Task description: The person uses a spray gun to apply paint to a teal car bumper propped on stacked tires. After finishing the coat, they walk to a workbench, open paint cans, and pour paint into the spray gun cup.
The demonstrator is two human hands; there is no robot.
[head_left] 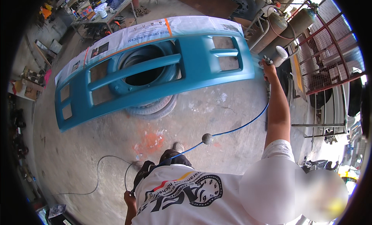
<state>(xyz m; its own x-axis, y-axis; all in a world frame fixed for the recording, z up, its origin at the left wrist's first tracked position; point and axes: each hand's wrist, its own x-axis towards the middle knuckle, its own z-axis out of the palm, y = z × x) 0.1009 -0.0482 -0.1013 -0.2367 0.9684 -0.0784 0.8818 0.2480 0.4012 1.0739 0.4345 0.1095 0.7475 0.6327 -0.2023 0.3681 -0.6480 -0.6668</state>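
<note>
My right hand (269, 70) is wrapped round a spray gun (267, 60) with a white cup (279, 55), held at the right end of a teal bumper (232, 74); a faint haze shows beside the nozzle. A blue hose (244, 125) hangs from the gun past my body. My left hand (130, 200) is low by my left hip, closed on the dark hose (126, 177). The bumper rests on stacked tyres (153, 110), with printed paper and orange tape (186, 26) along its far edge.
A cluttered workbench (108, 15) stands at the back left, shelves (27, 91) at the left wall. Gas cylinders (294, 25), a spare wheel (242, 4) and a red barred gate (329, 46) are at the right. The hose trails over the concrete floor (77, 159).
</note>
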